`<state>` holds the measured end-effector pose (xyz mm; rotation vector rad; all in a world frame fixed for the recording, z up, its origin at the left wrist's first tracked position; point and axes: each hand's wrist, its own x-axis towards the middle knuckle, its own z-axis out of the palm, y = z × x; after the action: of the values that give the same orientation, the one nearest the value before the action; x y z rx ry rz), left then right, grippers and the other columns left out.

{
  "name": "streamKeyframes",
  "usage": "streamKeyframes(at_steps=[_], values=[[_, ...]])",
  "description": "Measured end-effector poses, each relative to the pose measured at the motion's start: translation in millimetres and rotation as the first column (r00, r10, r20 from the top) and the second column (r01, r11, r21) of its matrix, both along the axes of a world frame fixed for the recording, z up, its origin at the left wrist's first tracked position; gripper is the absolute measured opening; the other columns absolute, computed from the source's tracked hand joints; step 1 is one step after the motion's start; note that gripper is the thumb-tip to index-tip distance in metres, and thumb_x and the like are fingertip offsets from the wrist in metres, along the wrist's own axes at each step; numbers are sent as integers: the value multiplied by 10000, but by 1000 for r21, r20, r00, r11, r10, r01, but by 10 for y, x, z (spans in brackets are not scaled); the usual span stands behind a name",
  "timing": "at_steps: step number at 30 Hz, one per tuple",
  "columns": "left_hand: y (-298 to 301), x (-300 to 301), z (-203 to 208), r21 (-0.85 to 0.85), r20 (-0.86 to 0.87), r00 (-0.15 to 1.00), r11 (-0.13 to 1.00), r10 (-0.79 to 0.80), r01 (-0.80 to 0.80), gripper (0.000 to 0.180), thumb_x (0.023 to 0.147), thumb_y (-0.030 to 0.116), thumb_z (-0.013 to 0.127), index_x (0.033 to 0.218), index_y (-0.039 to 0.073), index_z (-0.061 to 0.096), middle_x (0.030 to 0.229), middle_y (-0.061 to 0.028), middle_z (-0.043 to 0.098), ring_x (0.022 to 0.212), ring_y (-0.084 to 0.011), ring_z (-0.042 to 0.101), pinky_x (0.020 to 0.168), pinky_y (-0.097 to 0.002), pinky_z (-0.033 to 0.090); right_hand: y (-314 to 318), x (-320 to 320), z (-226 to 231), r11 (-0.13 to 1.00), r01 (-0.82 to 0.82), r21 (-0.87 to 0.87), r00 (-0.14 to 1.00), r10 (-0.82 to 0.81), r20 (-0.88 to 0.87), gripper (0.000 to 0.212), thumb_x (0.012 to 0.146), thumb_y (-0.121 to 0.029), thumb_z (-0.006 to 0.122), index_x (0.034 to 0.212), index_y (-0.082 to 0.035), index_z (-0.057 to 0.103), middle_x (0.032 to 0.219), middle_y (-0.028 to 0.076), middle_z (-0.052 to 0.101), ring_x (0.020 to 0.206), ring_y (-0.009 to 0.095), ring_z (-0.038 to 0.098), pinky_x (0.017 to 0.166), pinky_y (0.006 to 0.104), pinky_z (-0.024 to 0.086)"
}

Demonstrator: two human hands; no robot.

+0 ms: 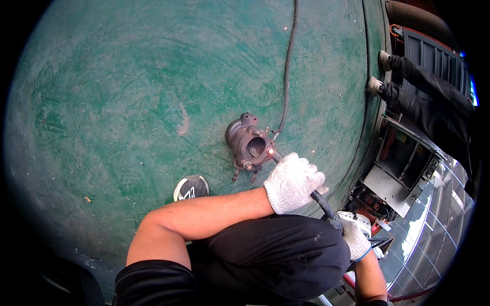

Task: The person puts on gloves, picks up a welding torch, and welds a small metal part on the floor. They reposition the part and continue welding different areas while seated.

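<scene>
A rusty brown cast metal housing (239, 136) with a round opening lies on the green floor before me. My left hand (293, 183), in a white knit glove, is closed round the front part of a long dark rod-shaped tool (321, 204). Bright orange light glows where the tool's tip meets the housing's near right edge. My right hand (354, 239), also gloved, grips the tool's rear part beside my knee; its fingers are partly hidden. A dark cable (288, 76) runs down from the far edge and ends against the housing's right side.
My shoe (192, 187) stands just left of the housing. Small bright specks lie on the green floor (117, 102). At the right, another person's dark trouser legs (423, 86) stand near an open metal frame (403, 158). Another cable (368, 56) runs along the floor's right side.
</scene>
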<state>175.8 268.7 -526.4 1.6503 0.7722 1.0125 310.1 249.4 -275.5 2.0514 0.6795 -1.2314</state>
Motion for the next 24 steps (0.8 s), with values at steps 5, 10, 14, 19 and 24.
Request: streamKeyframes(at_steps=[5,10,14,19,24], values=[[-26,-1,-5,-2,-8,1000,1000,29,-29,341,957,439,803,799,176,654,735,-45,606,745,-278,661,740,-464,480,-37,26,5,999,35,26,999,-34,-25,403,921,-281,897,1174,4,764,975,19,775,897,80,626,853,313,579],[-62,11,-8,-17,-18,999,999,42,-43,336,945,453,811,822,175,669,751,-47,618,744,-288,647,708,-483,491,-44,53,7,1000,23,-5,1000,-23,-15,468,922,-291,899,1245,19,763,1013,32,794,916,83,649,876,313,587],[-30,-15,8,-46,-50,998,999,-30,28,296,920,444,808,853,172,712,764,-48,666,758,-284,678,719,-481,502,-2,-10,8,999,32,5,1000,-32,0,479,926,-308,899,1253,14,762,1006,43,794,909,89,652,879,318,586],[-28,5,-18,-35,-35,998,998,-46,45,308,928,446,805,841,166,711,767,-61,670,765,-293,696,715,-488,514,17,-30,13,1000,-19,-18,1000,19,16,509,926,-333,883,1292,-1,760,1026,60,810,919,98,666,914,327,594],[-41,4,-11,-43,-36,999,999,-31,29,314,950,442,789,842,157,713,771,-71,678,766,-302,705,713,-492,533,90,-106,24,1000,7,-21,999,-6,42,517,928,-334,877,1304,1,758,1046,67,815,928,101,673,926,327,595]])
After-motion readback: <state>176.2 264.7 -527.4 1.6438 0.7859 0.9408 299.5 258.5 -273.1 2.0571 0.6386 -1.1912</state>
